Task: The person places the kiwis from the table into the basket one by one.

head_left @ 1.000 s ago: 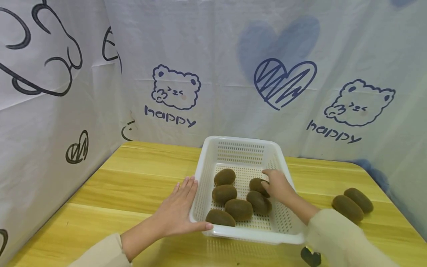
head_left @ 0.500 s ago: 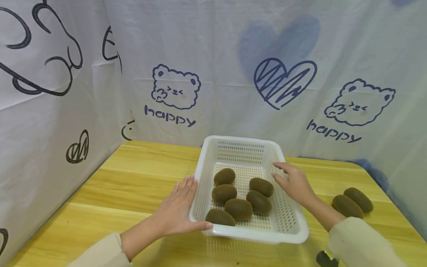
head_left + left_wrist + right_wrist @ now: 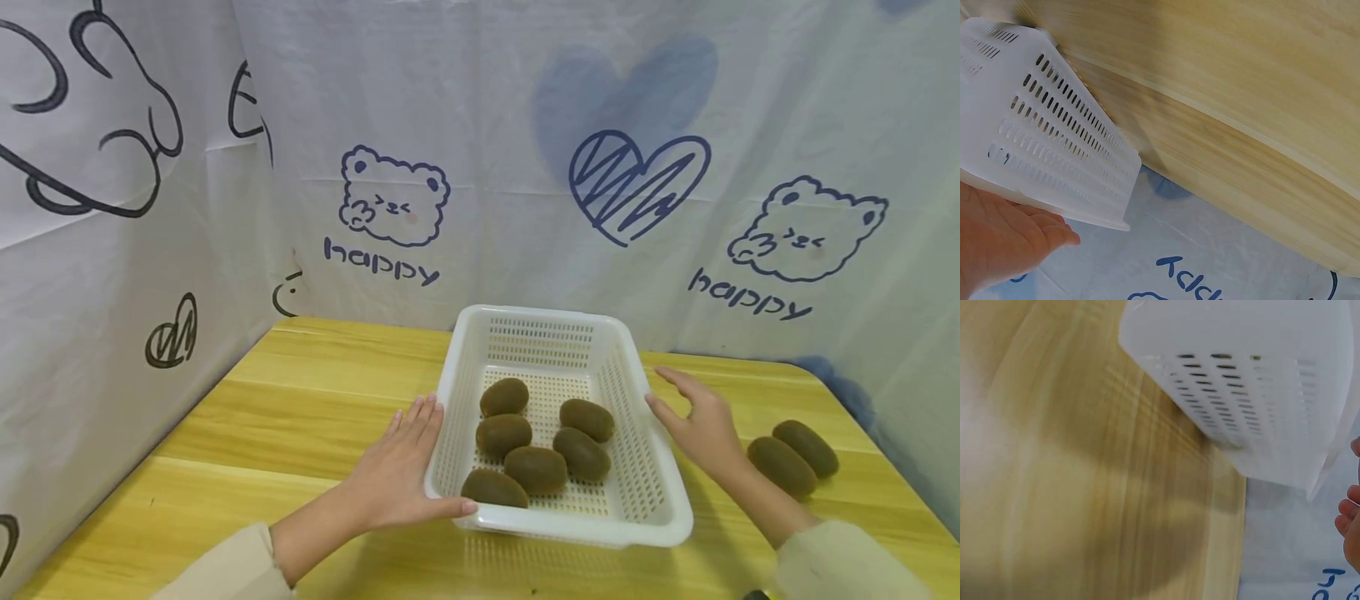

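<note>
A white plastic basket (image 3: 577, 525) with slotted walls stands on the table, several brown kiwis (image 3: 536, 472) lying on its floor. My left hand (image 3: 393, 471) rests on the basket's left rim with straight fingers, its thumb reaching to the near left corner. From below, the left wrist view has the left hand (image 3: 1007, 240) along the rim. Just outside the right rim is my right hand (image 3: 697, 425), thumb and fingers spread, nothing between them. Beyond its wrist, two more kiwis (image 3: 782, 467) lie side by side on the table.
The wooden table (image 3: 315, 400) extends left and right of the basket. Behind it and along the left hangs a white cloth (image 3: 510, 233) with bear and heart drawings. A small dark thing (image 3: 757, 595) shows at the bottom edge beside the right sleeve.
My right hand has let go of a kiwi in the basket, lifted away and moved right, out past the right rim. The left hand and the basket have stayed put.
</note>
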Motion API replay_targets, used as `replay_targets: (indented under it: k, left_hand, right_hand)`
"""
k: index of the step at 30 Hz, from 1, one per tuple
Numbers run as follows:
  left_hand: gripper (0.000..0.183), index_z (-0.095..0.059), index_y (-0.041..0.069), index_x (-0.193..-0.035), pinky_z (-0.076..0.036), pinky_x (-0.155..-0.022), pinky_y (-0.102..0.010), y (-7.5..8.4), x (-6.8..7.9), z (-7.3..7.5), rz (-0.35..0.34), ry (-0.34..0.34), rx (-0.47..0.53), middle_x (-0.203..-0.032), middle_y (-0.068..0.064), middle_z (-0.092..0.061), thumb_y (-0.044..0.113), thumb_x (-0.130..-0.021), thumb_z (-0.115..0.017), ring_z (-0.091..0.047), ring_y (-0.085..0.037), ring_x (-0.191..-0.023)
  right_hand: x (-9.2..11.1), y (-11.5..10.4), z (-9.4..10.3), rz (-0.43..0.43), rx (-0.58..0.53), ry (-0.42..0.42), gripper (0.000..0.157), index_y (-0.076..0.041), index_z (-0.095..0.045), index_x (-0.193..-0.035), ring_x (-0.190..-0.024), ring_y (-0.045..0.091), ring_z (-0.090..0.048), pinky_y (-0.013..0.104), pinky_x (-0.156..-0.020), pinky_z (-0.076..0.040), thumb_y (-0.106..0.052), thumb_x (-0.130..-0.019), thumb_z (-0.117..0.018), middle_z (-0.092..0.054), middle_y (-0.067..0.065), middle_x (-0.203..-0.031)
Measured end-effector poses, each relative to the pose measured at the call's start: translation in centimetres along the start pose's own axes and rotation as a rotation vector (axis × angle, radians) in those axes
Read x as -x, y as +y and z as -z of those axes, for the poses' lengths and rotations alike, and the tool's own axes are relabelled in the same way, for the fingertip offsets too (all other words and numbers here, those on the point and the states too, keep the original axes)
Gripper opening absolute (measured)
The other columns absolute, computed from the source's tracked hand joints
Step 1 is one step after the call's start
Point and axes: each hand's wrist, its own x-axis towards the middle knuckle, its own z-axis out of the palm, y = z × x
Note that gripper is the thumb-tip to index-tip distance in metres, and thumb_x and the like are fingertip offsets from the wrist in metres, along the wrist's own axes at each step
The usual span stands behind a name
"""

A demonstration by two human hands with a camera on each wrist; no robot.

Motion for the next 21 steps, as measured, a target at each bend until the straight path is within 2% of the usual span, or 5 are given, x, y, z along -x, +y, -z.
replay_targets:
  k: [8,16,21]
  left_hand:
    - [0.114,-0.021,-0.007,-0.144,-0.019,-0.115,-0.05,0.0,0.0,0.0,0.0,-0.005,-0.005,-0.152,-0.024,-0.015,0.074,-0.071,-0.054,-0.014,-0.038,-0.142]
    - [0.113,-0.022,-0.007,-0.144,-0.02,-0.115,-0.051,0.0,0.0,-0.1,-0.007,0.006,-0.012,-0.151,-0.025,-0.017,0.072,-0.071,-0.055,-0.015,-0.038,-0.141]
    - [0.113,-0.022,-0.008,-0.143,-0.021,-0.114,-0.051,-0.1,0.0,-0.1,-0.01,0.013,-0.017,-0.151,-0.026,-0.018,0.072,-0.07,-0.055,-0.016,-0.039,-0.141]
  right_hand:
    - [1.5,1.5,1.0,-0.002,-0.003,0.009,0.042,0.008,-0.057,-0.118,-0.112,0.051,-0.05,0.063,-0.091,-0.042,-0.008,-0.081,-0.069,-0.056,0.032,-0.12]
    - [2.7,3.6,2.1,-0.034,0.053,0.036,0.045,0.008,-0.058,-0.116,-0.109,0.051,-0.051,0.063,-0.087,-0.043,-0.015,-0.081,-0.071,-0.056,0.032,-0.119]
    - [3.4,5.0,2.6,-0.075,0.096,0.045,0.048,0.007,-0.057,-0.118,-0.098,0.05,-0.057,0.062,-0.082,-0.046,-0.018,-0.08,-0.071,-0.056,0.033,-0.119]
